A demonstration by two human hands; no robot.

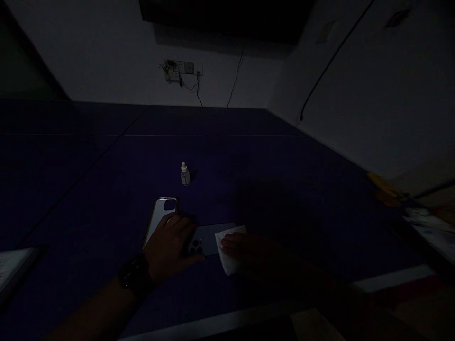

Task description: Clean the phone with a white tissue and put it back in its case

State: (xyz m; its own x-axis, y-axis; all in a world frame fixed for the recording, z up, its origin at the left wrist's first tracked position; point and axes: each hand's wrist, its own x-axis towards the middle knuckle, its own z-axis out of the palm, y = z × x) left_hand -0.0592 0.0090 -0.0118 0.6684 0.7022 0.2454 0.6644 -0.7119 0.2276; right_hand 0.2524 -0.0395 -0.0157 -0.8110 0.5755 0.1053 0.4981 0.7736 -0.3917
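A smartphone lies back side up on the dark blue table, its camera lenses toward the left. My left hand grips that camera end, thumb along the near edge and fingers at the far side. With its fingers on a folded white tissue, my right hand presses the tissue onto the phone's back; much of this hand is lost in shadow. A clear phone case lies partly under my left hand. Beyond the phone stands a small dropper bottle with a white cap.
The blue table reaches to the wall, where sockets and cables are fixed. A white-topped object sits at the left edge. Yellow and white items lie at the right. The room is very dark.
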